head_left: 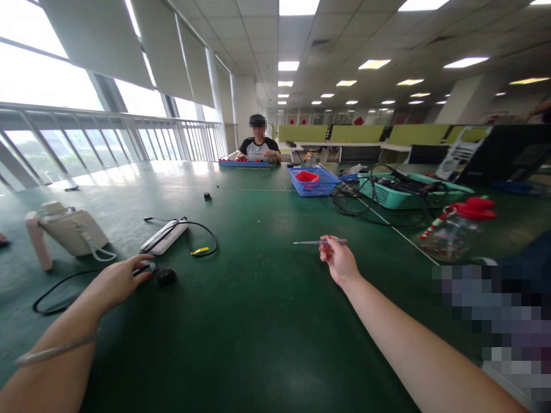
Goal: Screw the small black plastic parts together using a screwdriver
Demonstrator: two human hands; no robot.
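Observation:
My right hand point(339, 261) is closed around a slim screwdriver point(307, 242), held level above the green table with its thin metal tip pointing left. Over the table's left side, my left hand point(118, 281) has its thumb and fingers apart. A small greyish piece point(152, 267) shows by these fingertips; whether they touch it I cannot tell. Just right of them lies a small black block point(166, 277). Beyond the left hand is a white power bank-like slab point(167, 238), with a black cord point(210, 232) bearing a yellow tag looped beside it.
A cream bottle-like container point(75, 229) with a strap stands left. A blue basket point(316, 186), a green basket point(387, 198) with tangled cables, and a red-lidded clear jar point(456, 232) stand right. Across the table point(258, 321) sits a person point(258, 146) behind a blue tray point(243, 164).

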